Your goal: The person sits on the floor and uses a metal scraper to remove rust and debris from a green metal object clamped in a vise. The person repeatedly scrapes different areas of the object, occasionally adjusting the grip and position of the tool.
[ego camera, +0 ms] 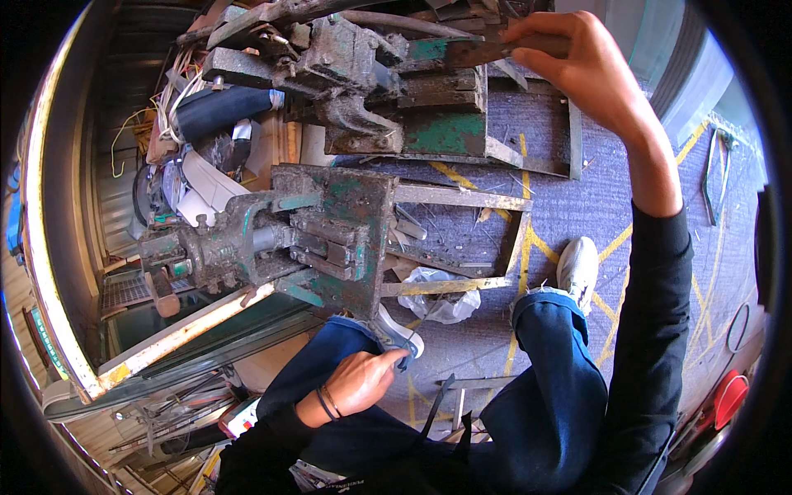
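My right hand pinches a dark, flat bar between thumb and fingers at the top. The bar lies along the far grimy metal machine, which has worn green paint; whether it is loose is unclear. My left hand is low in the middle, in front of my shoe, its thumb and fingertip closed on a small blue-grey piece that is too small to name. A second grimy green machine sits beyond that hand, with a metal frame extending right.
A rusty white metal frame borders the left. Bundled cables and a black roll lie behind the machines. A clear plastic bag rests on the grey carpet. A red container stands at lower right.
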Demonstrator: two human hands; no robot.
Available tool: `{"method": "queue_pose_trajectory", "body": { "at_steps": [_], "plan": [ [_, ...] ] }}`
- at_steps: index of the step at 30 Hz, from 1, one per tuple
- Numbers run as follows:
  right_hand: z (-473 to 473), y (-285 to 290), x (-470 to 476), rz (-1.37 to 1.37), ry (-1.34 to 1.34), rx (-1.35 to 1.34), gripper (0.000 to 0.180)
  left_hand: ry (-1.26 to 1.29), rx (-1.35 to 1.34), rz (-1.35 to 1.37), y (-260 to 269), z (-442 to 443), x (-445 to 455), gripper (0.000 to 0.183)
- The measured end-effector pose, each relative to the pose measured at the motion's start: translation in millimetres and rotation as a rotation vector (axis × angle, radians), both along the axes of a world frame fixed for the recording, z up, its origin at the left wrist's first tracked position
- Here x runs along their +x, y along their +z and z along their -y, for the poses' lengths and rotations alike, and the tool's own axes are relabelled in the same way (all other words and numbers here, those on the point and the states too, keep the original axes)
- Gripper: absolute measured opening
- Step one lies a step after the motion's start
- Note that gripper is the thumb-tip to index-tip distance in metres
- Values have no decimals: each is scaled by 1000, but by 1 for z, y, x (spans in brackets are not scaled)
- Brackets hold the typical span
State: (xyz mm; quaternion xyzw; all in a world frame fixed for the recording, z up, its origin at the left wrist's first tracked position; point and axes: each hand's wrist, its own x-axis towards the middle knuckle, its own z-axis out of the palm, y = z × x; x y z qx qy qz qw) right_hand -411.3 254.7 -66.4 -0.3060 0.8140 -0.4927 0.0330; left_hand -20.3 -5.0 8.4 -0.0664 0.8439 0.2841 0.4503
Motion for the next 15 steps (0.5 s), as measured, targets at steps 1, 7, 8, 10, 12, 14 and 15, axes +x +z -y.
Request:
{"method": "queue_pose_trajectory", "body": {
  "at_steps": [1, 7, 8, 10, 12, 14, 15],
  "plan": [
    [-5, 1, 1, 13, -28, -21, 24, 4, 0, -9, 1, 0, 0, 35],
    [7, 0, 1, -40, -48, 119, 24, -20, 3, -29, -2, 0, -1, 35],
    [12, 2, 2, -41, -54, 134, 23, -29, 2, -31, -2, 0, -1, 35],
    [25, 26, 8, 128, -102, 113, 22, -28, -18, -27, 0, 0, 1, 34],
    [21, 27, 7, 135, -112, 89, 21, -28, -9, -23, -2, -1, 0, 34],
    [16, -4, 3, -12, -68, 35, 22, -17, -1, -11, -3, -4, -2, 34],
    [17, -8, 4, -21, -82, 27, 22, -20, -4, -10, -3, -4, -2, 34]
  ]
}}
